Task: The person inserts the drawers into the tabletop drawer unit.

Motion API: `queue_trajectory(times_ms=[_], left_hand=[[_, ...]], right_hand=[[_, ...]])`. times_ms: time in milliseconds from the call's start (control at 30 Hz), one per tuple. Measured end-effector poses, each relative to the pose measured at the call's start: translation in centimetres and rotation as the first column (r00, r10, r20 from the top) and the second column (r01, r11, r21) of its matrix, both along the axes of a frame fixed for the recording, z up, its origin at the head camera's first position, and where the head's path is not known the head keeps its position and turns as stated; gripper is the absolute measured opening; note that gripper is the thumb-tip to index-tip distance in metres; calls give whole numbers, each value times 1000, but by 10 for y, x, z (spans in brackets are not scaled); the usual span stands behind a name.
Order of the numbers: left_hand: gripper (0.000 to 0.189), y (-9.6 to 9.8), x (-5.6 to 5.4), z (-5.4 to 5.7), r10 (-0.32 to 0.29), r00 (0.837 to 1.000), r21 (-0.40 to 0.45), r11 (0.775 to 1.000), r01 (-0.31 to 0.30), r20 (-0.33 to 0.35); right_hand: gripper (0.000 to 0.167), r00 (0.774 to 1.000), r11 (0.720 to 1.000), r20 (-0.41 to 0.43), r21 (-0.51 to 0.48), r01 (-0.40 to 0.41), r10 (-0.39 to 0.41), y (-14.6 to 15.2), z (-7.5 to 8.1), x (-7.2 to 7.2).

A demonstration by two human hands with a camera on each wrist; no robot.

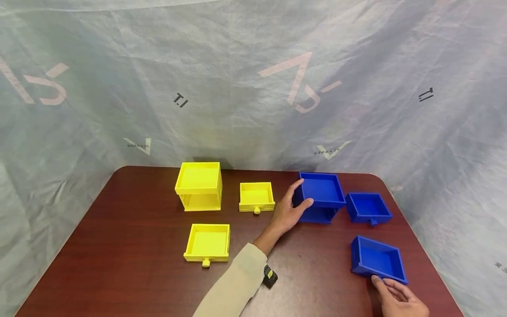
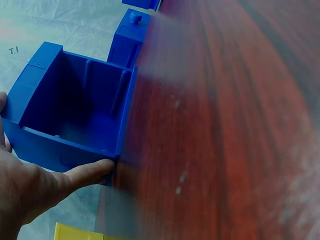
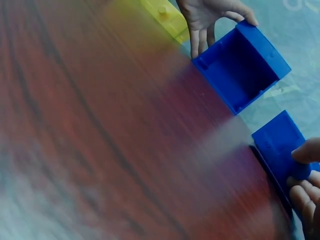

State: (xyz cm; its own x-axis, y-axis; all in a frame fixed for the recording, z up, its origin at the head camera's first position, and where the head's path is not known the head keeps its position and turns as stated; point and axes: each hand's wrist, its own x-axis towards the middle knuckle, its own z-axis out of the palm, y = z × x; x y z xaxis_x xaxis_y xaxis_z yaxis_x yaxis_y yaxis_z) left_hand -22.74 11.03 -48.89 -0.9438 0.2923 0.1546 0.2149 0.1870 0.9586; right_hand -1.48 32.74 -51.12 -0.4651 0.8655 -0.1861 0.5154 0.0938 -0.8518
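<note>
A blue drawer cabinet (image 1: 321,190) with an open front stands at the back right of the table. My left hand (image 1: 288,211) holds it at the left side, thumb over the top rim and fingers along the outer wall. At the front right is a blue drawer (image 1: 378,259), turned slightly askew. My right hand (image 1: 400,299) pinches this drawer's round knob (image 3: 301,171) between thumb and fingers. Another blue drawer (image 1: 368,208) lies just right of the cabinet, its knob facing the front. The inside of the cabinet (image 2: 85,105) shows side rails and no drawer.
On the left stands a yellow cabinet (image 1: 198,176) with an open front. One yellow drawer (image 1: 256,193) sits to its right, another yellow drawer (image 1: 207,242) in front of it. Grey printed sheeting (image 1: 229,88) hangs behind and beside the dark wooden table (image 1: 119,255).
</note>
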Motion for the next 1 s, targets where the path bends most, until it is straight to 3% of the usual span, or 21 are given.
queue_trajectory(times_ms=[167, 333, 567, 800, 1000], left_hand=[[63, 3, 1, 0, -17, 1000, 2, 1000, 17, 0], [63, 4, 2, -1, -9, 1000, -3, 1000, 9, -2], [64, 2, 2, 0, -16, 1000, -22, 1000, 15, -9], [63, 0, 1, -2, -14, 1000, -14, 1000, 14, -7], [63, -2, 0, -3, -8, 1000, -14, 1000, 8, -15]], right_hand=[[56, 996, 999, -84, 21, 37, -35, -7, 1, 2], [60, 996, 999, -84, 46, 28, -24, -15, 1, -1], [39, 973, 998, -227, 34, 55, -46, -27, 0, -6], [52, 981, 996, -194, 92, 17, 1, -38, 2, -11], [47, 975, 990, -221, 138, 3, 28, -48, 2, -14]])
